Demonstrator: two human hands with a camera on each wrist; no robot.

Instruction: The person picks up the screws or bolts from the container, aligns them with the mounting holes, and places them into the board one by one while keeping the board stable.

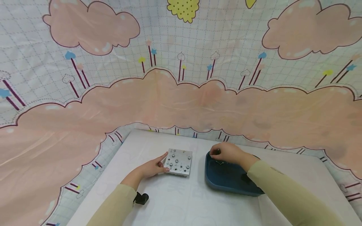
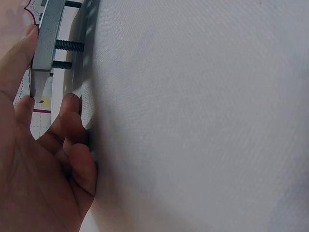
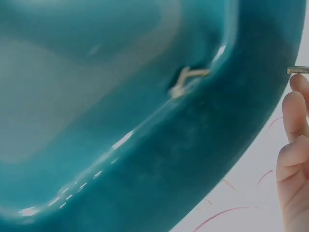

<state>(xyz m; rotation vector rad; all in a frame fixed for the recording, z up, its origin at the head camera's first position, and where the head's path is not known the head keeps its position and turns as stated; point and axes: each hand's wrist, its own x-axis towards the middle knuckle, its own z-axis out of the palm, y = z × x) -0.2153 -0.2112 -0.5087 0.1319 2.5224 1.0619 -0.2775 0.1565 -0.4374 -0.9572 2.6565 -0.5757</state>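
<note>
A square metal plate (image 1: 178,161) with several round screw heads and holes on its top lies on the white table. My left hand (image 1: 151,168) holds it by its left side, thumb on the near corner and index finger by the far one. Threaded screw ends (image 2: 70,45) stick out from its underside in the left wrist view. My right hand (image 1: 227,153) is over the far left corner of a blue tray (image 1: 234,189). Its fingertips pinch a small screw (image 3: 297,70), partly cut off by the right wrist view's edge.
Loose screws (image 3: 186,82) lie in the corner of the tray. A black device (image 1: 141,198) shows by my left wrist. Behind the white table (image 1: 169,204) hangs a cloth (image 1: 181,103) printed with clouds.
</note>
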